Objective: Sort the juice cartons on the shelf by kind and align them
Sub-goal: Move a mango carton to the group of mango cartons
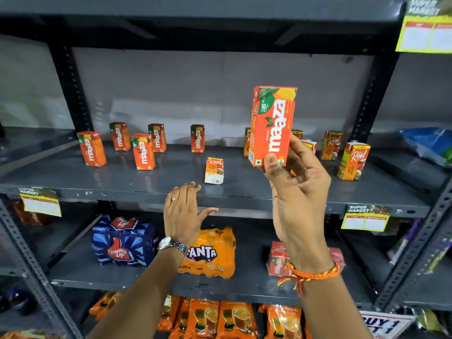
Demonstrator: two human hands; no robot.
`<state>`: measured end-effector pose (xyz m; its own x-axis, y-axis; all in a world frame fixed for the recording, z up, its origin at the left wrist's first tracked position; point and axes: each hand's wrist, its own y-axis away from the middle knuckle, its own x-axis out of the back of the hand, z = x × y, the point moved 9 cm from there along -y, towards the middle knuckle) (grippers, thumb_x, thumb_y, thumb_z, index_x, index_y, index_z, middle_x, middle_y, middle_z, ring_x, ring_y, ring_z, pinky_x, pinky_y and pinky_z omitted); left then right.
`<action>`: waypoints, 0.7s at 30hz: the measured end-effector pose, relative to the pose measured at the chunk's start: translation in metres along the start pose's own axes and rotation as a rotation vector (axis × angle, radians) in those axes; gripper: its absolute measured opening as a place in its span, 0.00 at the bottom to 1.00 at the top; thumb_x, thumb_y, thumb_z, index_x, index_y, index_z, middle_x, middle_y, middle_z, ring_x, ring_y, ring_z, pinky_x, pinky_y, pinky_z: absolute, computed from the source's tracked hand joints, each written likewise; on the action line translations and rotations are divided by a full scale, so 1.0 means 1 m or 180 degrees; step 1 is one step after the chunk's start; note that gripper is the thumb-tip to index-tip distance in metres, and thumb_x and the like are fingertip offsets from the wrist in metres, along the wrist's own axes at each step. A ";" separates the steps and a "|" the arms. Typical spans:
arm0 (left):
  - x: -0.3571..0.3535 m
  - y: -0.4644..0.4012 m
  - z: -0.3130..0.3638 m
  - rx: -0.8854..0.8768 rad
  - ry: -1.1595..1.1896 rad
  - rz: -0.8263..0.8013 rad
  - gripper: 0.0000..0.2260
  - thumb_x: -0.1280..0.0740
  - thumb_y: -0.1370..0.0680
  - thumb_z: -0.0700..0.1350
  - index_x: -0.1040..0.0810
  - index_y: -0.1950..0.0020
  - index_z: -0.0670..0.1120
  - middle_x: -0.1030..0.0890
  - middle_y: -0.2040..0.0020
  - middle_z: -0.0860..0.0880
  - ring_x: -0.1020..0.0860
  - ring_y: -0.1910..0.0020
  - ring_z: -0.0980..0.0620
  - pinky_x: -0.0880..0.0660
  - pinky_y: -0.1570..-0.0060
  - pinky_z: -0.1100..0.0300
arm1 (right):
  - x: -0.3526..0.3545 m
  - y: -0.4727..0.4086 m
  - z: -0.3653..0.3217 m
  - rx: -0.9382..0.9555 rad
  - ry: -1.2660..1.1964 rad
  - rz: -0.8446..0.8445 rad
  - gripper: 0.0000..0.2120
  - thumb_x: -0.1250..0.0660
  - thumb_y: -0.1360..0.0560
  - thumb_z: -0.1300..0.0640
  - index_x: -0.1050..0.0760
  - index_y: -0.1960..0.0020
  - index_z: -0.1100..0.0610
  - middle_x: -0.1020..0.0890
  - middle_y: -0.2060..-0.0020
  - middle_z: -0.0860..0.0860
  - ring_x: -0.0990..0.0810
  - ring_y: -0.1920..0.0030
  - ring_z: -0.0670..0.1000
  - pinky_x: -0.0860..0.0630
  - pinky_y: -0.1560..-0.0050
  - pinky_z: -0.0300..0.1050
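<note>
I see the right hand (297,192) raised at two o'clock, palm toward the camera, thumb and fingers (299,152) pinched around a carton's lower end. The left hand (182,216) sits lower at eleven o'clock, palm down, fingers extended, thumb spread, holding nothing.

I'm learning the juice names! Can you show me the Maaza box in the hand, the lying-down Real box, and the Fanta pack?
Maaza carton (273,126), head view, front face.
Real carton (214,170), head view, top face.
Fanta pack (212,253), head view, logo.
</note>
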<state>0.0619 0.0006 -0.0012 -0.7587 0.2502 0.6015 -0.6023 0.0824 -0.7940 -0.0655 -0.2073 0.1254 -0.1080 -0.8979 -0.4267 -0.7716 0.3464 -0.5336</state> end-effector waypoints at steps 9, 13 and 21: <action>0.019 -0.003 -0.047 -0.0167 -0.0247 -0.0157 0.31 0.36 0.24 0.64 0.29 0.29 0.45 0.25 0.30 0.46 0.28 0.30 0.45 0.35 0.30 0.46 | -0.020 -0.038 0.042 -0.0492 0.1033 -0.0380 0.17 0.29 0.25 0.59 0.23 0.37 0.60 0.16 0.46 0.52 0.17 0.44 0.49 0.21 0.41 0.48; 0.024 -0.004 -0.103 0.0012 -0.0244 -0.0314 0.33 0.26 0.30 0.56 0.30 0.30 0.43 0.25 0.33 0.44 0.27 0.33 0.42 0.35 0.29 0.46 | -0.048 -0.050 0.073 -0.0595 0.1459 -0.0539 0.17 0.25 0.28 0.61 0.21 0.40 0.62 0.15 0.51 0.51 0.17 0.55 0.41 0.21 0.55 0.31; 0.026 -0.005 -0.122 -0.0339 -0.0099 -0.0247 0.26 0.25 0.29 0.50 0.25 0.34 0.43 0.21 0.38 0.45 0.23 0.42 0.43 0.31 0.38 0.50 | -0.116 -0.047 0.163 -0.0923 0.2089 -0.0330 0.15 0.22 0.31 0.58 0.19 0.47 0.58 0.14 0.50 0.53 0.15 0.49 0.51 0.19 0.46 0.50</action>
<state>0.0758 0.1243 0.0077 -0.7192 0.2092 0.6626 -0.6309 0.2028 -0.7489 0.0856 -0.0753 0.0810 -0.3091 -0.9318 0.1903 -0.9236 0.2465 -0.2936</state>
